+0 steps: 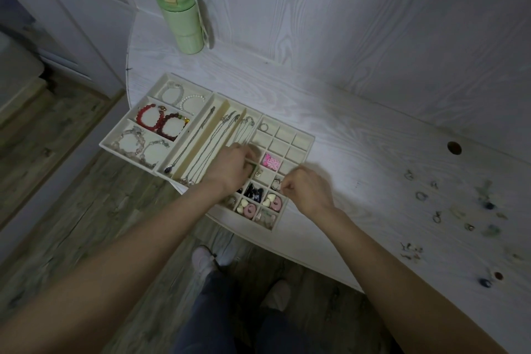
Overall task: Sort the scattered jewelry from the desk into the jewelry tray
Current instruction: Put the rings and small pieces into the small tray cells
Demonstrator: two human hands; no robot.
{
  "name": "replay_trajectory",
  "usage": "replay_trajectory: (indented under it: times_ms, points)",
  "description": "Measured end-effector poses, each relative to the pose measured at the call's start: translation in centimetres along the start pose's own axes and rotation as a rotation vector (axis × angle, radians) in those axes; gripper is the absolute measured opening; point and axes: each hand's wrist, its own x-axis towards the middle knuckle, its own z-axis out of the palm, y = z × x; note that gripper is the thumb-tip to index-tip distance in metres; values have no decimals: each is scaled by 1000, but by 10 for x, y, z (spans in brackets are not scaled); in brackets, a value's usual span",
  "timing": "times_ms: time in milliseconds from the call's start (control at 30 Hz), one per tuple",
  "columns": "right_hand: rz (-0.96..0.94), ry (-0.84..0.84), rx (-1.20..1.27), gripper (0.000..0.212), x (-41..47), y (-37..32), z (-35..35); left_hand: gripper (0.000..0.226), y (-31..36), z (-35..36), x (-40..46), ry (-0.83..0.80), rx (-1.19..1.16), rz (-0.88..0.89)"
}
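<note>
Curled grips (306,190) over gridded cream tray (304,139)

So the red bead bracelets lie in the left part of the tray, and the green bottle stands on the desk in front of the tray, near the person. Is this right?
Not fully. The head view shows the green bottle behind the tray, by the wall, away from the person. The red bead bracelets do lie in the tray's left part.

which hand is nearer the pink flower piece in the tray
Left. The left hand sits just left of the pink flower piece, nearly touching its compartment. The right hand is lower right, a compartment or two away.
</note>
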Motion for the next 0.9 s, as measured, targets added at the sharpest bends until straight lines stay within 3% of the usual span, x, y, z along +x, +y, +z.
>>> replay_trajectory:
  times_ms: [467, 600, 900]
  points:
    - [15, -89, -142, 37, 7, -9, 3, 56, -5, 2, -8, -75, 191, 84]
    - [31, -75, -152, 21, 6, -10, 4, 57, -4, 0, -9, -77, 168, 59]
    - [85, -10, -84, 18, 8, -3, -1, 47, 3, -3, -9, -74, 182, 16]
